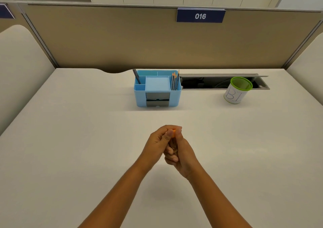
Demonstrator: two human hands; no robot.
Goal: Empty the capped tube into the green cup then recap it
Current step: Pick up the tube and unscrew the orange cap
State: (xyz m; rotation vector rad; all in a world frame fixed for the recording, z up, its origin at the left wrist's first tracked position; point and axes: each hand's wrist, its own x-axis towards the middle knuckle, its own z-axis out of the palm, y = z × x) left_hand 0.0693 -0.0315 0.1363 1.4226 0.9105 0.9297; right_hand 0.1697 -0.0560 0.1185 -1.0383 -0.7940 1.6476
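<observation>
Both my hands meet over the middle of the desk, clasped around a small tube. Only its orange cap [173,133] peeks out between my fingers; the tube body is hidden in my grip. My left hand [160,143] pinches at the cap end with thumb and fingers. My right hand [180,153] wraps the lower part. The green cup [238,90], a green mesh pot with a white paper label, stands upright at the far right of the desk, well away from my hands.
A blue desk organiser [157,89] holding pencils and a pen stands at the back centre. Behind the cup runs an open cable slot [209,82] in the desk. A tan partition wall [157,40] closes off the back.
</observation>
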